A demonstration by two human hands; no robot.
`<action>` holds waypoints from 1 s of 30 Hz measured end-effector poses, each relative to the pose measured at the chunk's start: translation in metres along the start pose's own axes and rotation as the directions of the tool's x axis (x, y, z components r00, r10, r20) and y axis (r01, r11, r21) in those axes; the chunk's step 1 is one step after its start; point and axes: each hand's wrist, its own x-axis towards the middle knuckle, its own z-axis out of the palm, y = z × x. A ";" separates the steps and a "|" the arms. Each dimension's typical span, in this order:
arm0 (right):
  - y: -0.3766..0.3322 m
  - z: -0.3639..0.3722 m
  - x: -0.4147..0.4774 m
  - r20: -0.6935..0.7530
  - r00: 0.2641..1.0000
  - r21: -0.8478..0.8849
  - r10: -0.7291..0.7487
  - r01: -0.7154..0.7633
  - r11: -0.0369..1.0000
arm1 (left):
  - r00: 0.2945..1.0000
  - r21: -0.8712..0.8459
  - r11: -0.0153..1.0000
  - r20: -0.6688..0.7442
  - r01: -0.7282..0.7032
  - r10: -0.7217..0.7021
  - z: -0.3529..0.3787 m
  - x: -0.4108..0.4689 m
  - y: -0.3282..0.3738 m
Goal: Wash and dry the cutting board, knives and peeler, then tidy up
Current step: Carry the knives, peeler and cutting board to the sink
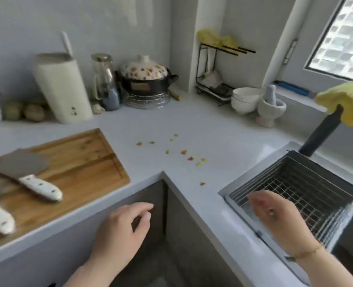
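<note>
Empty and loose-fingered, your left hand (pixel 119 230) hovers near the cutting board (pixel 84 162) and knives (pixel 40 186), your right hand (pixel 275 220) over the sink (pixel 226 193), seemingly before washing.

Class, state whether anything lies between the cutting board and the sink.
Only small food scraps lie scattered on the counter between the cutting board and the sink; nothing taller blocks that path. A wire basket sits inside the sink.

Pale grey walls (pixel 109 27) meet at an inside corner. L-shaped pale counter (pixel 192 121) sits over dark cabinet doors (pixel 184 228). Window (pixel 341 36), upper right, admits daylight above a light sill (pixel 300 101).
</note>
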 end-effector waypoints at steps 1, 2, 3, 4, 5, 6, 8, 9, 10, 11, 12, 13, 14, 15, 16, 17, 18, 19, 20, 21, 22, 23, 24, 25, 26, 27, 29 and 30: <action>-0.022 0.016 0.006 0.017 0.999 0.006 -0.038 0.038 0.999 | 0.999 0.062 0.998 -0.035 -0.005 0.007 -0.018 -0.004 -0.016; -0.044 0.033 0.010 0.036 0.997 0.013 -0.072 0.071 0.997 | 0.997 0.110 0.994 -0.079 -0.010 0.019 -0.036 -0.009 -0.031; -0.065 0.050 0.015 0.054 0.993 0.026 -0.102 0.101 0.995 | 0.992 0.139 0.990 -0.125 -0.001 0.019 -0.052 -0.014 -0.047; -0.087 0.067 0.019 0.067 0.989 0.036 -0.132 0.130 0.991 | 0.985 0.158 0.987 -0.173 0.014 0.014 -0.067 -0.019 -0.062; -0.108 0.084 0.023 0.088 0.982 0.044 -0.167 0.163 0.986 | 0.977 0.168 0.985 -0.213 0.042 -0.005 -0.083 -0.024 -0.077; -0.130 0.100 0.025 0.127 0.971 0.048 -0.202 0.198 0.979 | 0.968 0.184 0.981 -0.252 0.065 -0.017 -0.095 -0.030 -0.094; -0.170 0.131 0.028 0.218 0.941 0.059 -0.260 0.254 0.965 | 0.955 0.226 0.966 -0.291 0.123 -0.054 -0.119 -0.040 -0.129; -0.188 0.145 0.029 0.256 0.925 0.063 -0.280 0.273 0.960 | 0.949 0.234 0.959 -0.305 0.158 -0.081 -0.129 -0.045 -0.146; -0.205 0.158 0.031 0.289 0.911 0.068 -0.294 0.286 0.956 | 0.944 0.241 0.954 -0.316 0.179 -0.097 -0.137 -0.049 -0.163; -0.221 0.171 0.032 0.315 0.900 0.073 -0.302 0.295 0.953 | 0.945 0.253 0.949 -0.310 0.191 -0.107 -0.144 -0.053 -0.178; -0.236 0.183 0.034 0.340 0.889 0.072 -0.308 0.301 0.951 | 0.949 0.273 0.941 -0.292 0.199 -0.116 -0.150 -0.055 -0.191; -0.249 0.195 0.035 0.362 0.879 0.067 -0.311 0.308 0.949 | 0.957 0.293 0.933 -0.260 0.208 -0.132 -0.155 -0.056 -0.201; -0.261 0.205 0.037 0.384 0.871 0.055 -0.307 0.310 0.949 | 0.963 0.317 0.924 -0.228 0.214 -0.145 -0.158 -0.056 -0.211; -0.272 0.215 0.038 0.404 0.866 0.040 -0.294 0.305 0.952 | 0.966 0.344 0.911 -0.199 0.228 -0.167 -0.160 -0.056 -0.218; -0.282 0.224 0.040 0.419 0.865 0.023 -0.277 0.295 0.955 | 0.966 0.377 0.894 -0.177 0.244 -0.189 -0.161 -0.057 -0.225; -0.290 0.233 0.041 0.428 0.865 0.008 -0.263 0.287 0.958 | 0.965 0.410 0.875 -0.138 0.260 -0.222 -0.161 -0.058 -0.228; -0.298 0.241 0.043 0.432 0.866 -0.005 -0.251 0.281 0.960 | 0.962 0.433 0.859 -0.103 0.272 -0.253 -0.161 -0.058 -0.230; -0.304 0.248 0.045 0.435 0.867 -0.018 -0.241 0.277 0.961 | 0.955 0.440 0.851 -0.070 0.287 -0.287 -0.160 -0.059 -0.230; -0.310 0.255 0.048 0.440 0.867 -0.031 -0.235 0.276 0.961 | 0.953 0.443 0.848 -0.058 0.291 -0.296 -0.159 -0.059 -0.230; -0.316 0.260 0.051 0.448 0.864 -0.042 -0.230 0.277 0.960 | 0.954 0.444 0.848 -0.063 0.290 -0.293 -0.158 -0.059 -0.229; -0.322 0.266 0.054 0.458 0.860 -0.055 -0.224 0.279 0.959 | 0.958 0.445 0.850 -0.087 0.281 -0.272 -0.156 -0.059 -0.230; -0.327 0.271 0.058 0.471 0.855 -0.069 -0.217 0.281 0.957 | 0.960 0.448 0.850 -0.108 0.278 -0.257 -0.155 -0.058 -0.230; -0.332 0.276 0.061 0.485 0.848 -0.083 -0.211 0.285 0.955 | 0.960 0.451 0.848 -0.128 0.279 -0.248 -0.154 -0.058 -0.230; -0.337 0.280 0.063 0.500 0.841 -0.099 -0.205 0.291 0.952 | 0.960 0.455 0.845 -0.140 0.280 -0.243 -0.155 -0.057 -0.231; -0.342 0.285 0.065 0.513 0.834 -0.121 -0.204 0.305 0.945 | 0.962 0.458 0.846 -0.147 0.274 -0.232 -0.155 -0.056 -0.232; -0.345 0.289 0.066 0.523 0.828 -0.148 -0.205 0.325 0.934 | 0.963 0.456 0.848 -0.146 0.269 -0.227 -0.156 -0.056 -0.232; -0.351 0.296 0.069 0.532 0.821 -0.195 -0.209 0.359 0.913 | 0.964 0.464 0.846 -0.136 0.264 -0.227 -0.155 -0.055 -0.234; -0.353 0.298 0.070 0.533 0.820 -0.211 -0.209 0.368 0.906 | 0.965 0.473 0.841 -0.137 0.261 -0.223 -0.155 -0.055 -0.235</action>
